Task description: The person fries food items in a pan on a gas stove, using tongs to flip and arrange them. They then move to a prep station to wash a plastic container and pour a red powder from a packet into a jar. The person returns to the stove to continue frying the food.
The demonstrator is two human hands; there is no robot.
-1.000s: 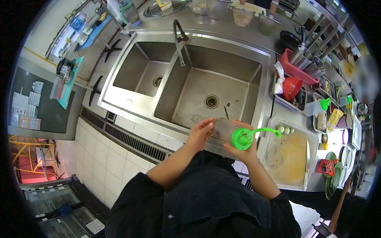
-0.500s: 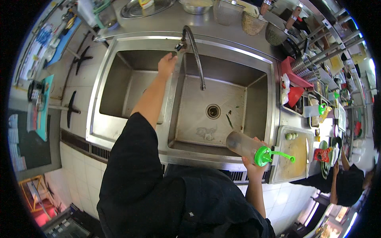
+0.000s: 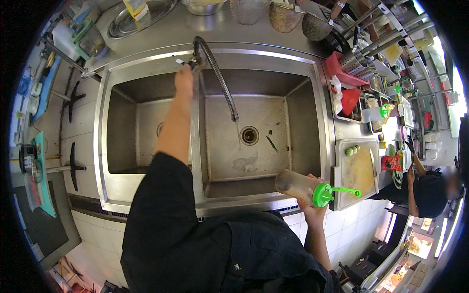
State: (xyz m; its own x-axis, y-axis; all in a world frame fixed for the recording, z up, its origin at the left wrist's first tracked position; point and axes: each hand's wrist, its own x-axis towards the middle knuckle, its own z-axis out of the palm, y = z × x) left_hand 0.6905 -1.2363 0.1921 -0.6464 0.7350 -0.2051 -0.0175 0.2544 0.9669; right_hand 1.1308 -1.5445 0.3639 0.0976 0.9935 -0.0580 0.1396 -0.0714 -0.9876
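My left hand (image 3: 184,78) was stretched out over the divider of the double steel sink (image 3: 312,127), fingers closed around the tap handle (image 3: 188,62) at the base of the flexible faucet (image 3: 220,80), whose spout hung over the right basin with a thin stream running toward the drain (image 3: 249,135). My right hand (image 3: 309,199) gripped a clear squeeze bottle (image 3: 295,184) with a green nozzle cap (image 3: 323,194), held on its side above the sink's front edge, beside a cutting board (image 3: 356,171).

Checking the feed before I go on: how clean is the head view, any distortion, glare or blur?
Head view: fisheye bends the sink rim and blacks the corners; bright glare at the right edge; left hand at the faucet and right hand holding the bottle are sharp.
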